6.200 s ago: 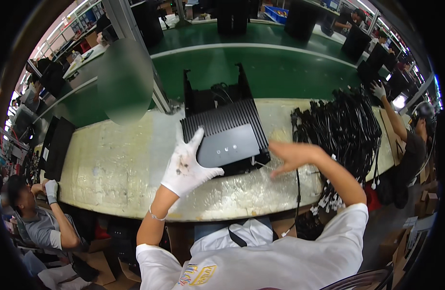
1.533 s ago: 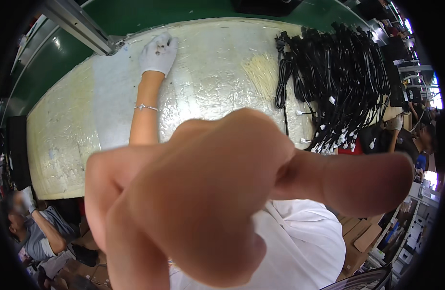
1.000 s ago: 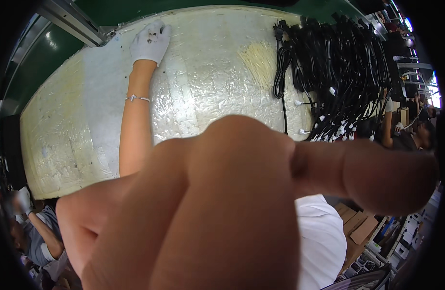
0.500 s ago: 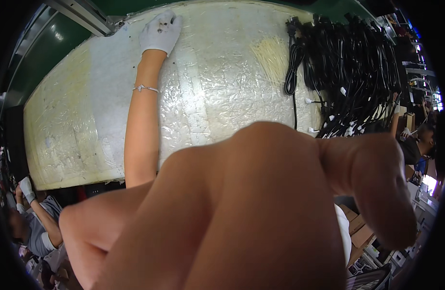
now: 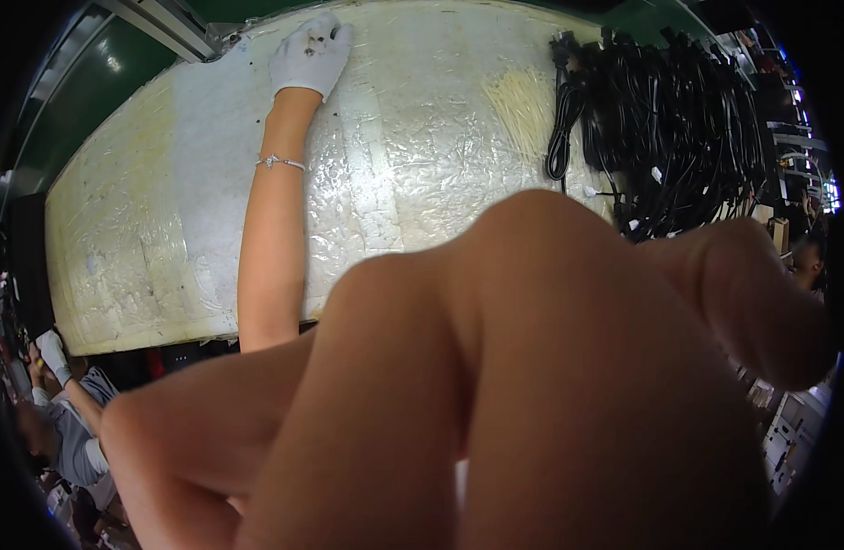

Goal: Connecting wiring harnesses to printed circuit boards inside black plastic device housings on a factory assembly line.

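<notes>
My left hand [image 5: 310, 57], in a white glove with dark spots on its back, rests at the far left part of the plastic-covered table [image 5: 394, 183]. Its fingers curl under, and whatever they may hold is hidden. A thin bracelet [image 5: 281, 162] circles that wrist. Bare and very close to the camera, my right hand [image 5: 523, 367] fills the lower middle with bent fingers. Their tips run out of the picture, so what they touch cannot be seen. Beyond it lie a coiled black cable [image 5: 559, 137] and a bunch of pale thin strips [image 5: 521, 112], touched by neither hand.
A large heap of bundled black cables [image 5: 669, 119] with white connectors covers the table's right end. A metal post [image 5: 170, 27] stands at the far left corner. At the lower left edge another person [image 5: 69, 431] is at work; a further person [image 5: 809, 261] shows at right.
My right hand has shifted up and to the right, covering more of the cables' near ends. The left hand remains at nearly the same spot on the table.
</notes>
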Demonstrator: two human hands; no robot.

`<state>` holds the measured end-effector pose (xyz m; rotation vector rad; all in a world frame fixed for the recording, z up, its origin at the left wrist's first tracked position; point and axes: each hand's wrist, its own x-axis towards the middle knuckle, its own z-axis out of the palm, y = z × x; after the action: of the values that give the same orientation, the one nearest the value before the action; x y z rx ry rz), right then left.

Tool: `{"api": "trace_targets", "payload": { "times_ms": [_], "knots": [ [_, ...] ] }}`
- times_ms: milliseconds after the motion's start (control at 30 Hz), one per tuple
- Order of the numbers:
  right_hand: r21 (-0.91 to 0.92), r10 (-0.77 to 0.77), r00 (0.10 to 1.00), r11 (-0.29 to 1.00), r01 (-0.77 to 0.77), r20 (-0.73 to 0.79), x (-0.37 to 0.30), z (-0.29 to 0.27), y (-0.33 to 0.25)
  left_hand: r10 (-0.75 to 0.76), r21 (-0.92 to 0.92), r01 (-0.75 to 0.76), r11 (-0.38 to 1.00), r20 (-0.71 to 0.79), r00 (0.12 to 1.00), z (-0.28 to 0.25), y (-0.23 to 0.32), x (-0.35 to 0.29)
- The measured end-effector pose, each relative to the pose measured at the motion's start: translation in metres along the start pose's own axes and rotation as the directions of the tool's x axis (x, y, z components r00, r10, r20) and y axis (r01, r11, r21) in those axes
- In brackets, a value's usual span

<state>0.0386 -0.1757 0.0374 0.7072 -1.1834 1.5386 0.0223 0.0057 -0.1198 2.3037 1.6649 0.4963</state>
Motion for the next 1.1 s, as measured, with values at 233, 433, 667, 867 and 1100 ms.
{"api": "trace_targets", "payload": {
  "times_ms": [233, 433, 667, 867, 1100],
  "knots": [
    [-0.068, 0.011, 1.000, 0.998, -0.010, 0.018, 0.001, 0.002, -0.003, 0.025, -0.009, -0.025, 1.000, -0.030, 0.999, 0.004, 0.002, 0.001],
    [-0.194, 0.068, 0.998, 0.979, -0.067, -0.001, -0.003, 0.001, -0.023, 0.006, 0.050, -0.007, 0.999, 0.016, 1.000, 0.016, -0.013, 0.011],
    [0.680, 0.319, 0.906, 0.731, -0.050, -0.277, -0.009, 0.054, 0.026, 0.170, 0.094, -0.164, 0.982, -0.064, 0.983, 0.038, -0.044, 0.026],
    [0.607, 0.402, 0.907, 0.754, -0.249, -0.127, -0.020, 0.055, 0.019, 0.124, 0.046, -0.120, 0.992, -0.104, 0.987, 0.020, -0.012, 0.008],
    [0.529, 0.234, 0.960, 0.840, -0.120, -0.155, -0.021, 0.058, 0.012, 0.061, -0.058, -0.066, 0.996, -0.096, 0.994, 0.010, 0.002, 0.002]
  ]
}}
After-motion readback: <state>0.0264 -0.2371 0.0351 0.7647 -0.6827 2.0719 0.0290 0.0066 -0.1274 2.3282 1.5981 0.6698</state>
